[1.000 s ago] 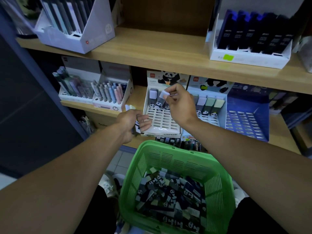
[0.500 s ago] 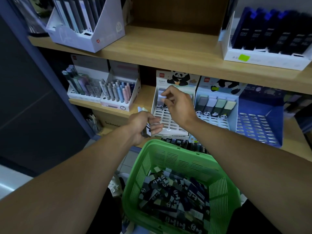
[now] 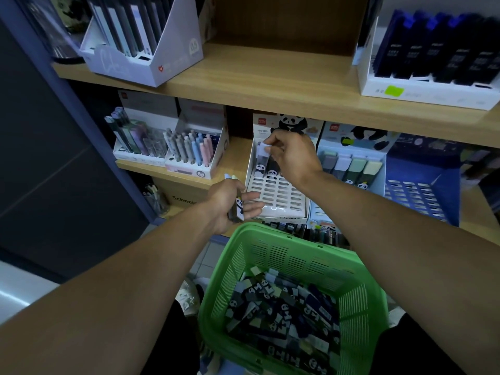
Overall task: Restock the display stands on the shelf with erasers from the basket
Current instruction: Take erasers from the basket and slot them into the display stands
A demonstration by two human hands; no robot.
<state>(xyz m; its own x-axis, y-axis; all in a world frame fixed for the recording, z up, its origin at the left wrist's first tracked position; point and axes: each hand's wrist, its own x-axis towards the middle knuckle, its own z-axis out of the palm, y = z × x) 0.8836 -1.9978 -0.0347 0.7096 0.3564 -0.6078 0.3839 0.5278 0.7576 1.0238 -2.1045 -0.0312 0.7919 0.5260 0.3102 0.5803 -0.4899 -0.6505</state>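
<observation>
A green basket (image 3: 359, 280) holds several panda-sleeved erasers (image 3: 281, 312) below the shelf. On the middle shelf stands a white slotted display stand (image 3: 278, 193) with a panda header. My right hand (image 3: 292, 155) pinches a pale eraser (image 3: 262, 150) at the stand's back row, next to two erasers (image 3: 263, 169) standing there. My left hand (image 3: 232, 204) hovers in front of the stand's left corner and grips a few erasers (image 3: 238, 209). A second panda stand (image 3: 349, 169) to the right carries several erasers in its back row.
A blue slotted stand (image 3: 416, 196) sits farther right. Pen displays (image 3: 189, 152) stand on the left of the same shelf. The upper wooden shelf (image 3: 270, 85) overhangs, bearing a white box (image 3: 151, 41) and dark-blue packs (image 3: 438, 47). A dark post (image 3: 81, 120) frames the left side.
My right hand moved the pale eraser up and back to the stand's rear row. The view shifted closer and slightly left; my left hand keeps its erasers.
</observation>
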